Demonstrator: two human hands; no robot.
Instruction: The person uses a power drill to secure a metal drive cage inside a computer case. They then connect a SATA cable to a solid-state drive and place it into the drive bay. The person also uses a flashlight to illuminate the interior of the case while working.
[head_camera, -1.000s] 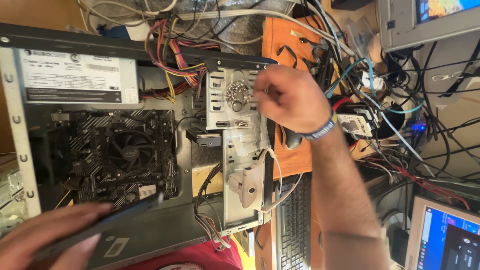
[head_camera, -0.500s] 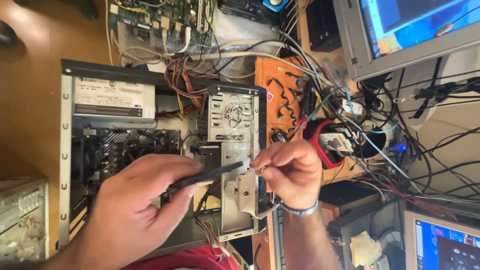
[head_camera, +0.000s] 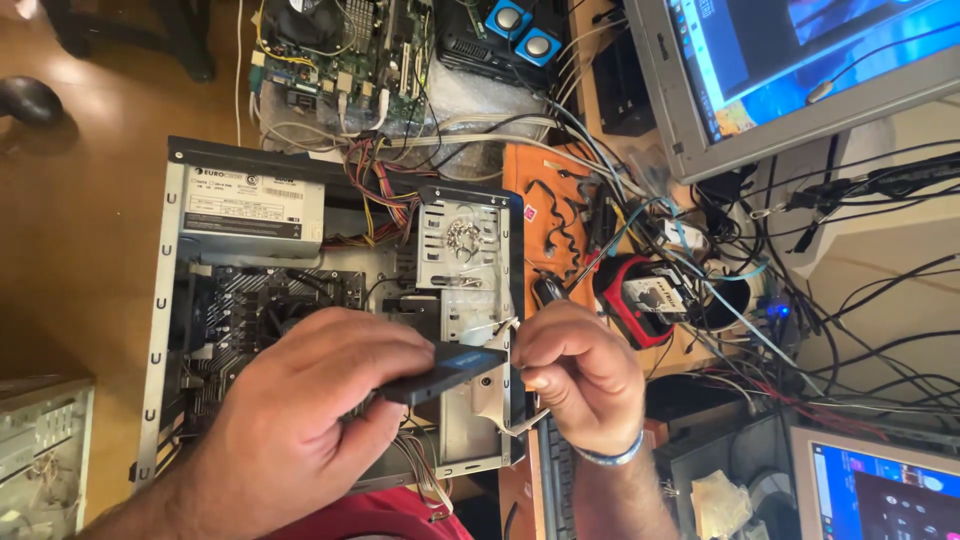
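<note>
Slim black rectangular drive (head_camera: 440, 370) sits pinched in the left hand (head_camera: 300, 420) just above the open grey metal computer case (head_camera: 165, 300), beside its drive cage. Right hand (head_camera: 580, 375) is closed on a screwdriver (head_camera: 550, 292) near the drive's end. A slip could drop the drive onto the motherboard.

Open PC case (head_camera: 160, 300) on floor, left of desk (head_camera: 540, 180) w/ monitor (head_camera: 760, 70).

White label (head_camera: 252, 200) on power supply, blue monitor (head_camera: 800, 60) top right, blue screen (head_camera: 885, 495) bottom right
</note>
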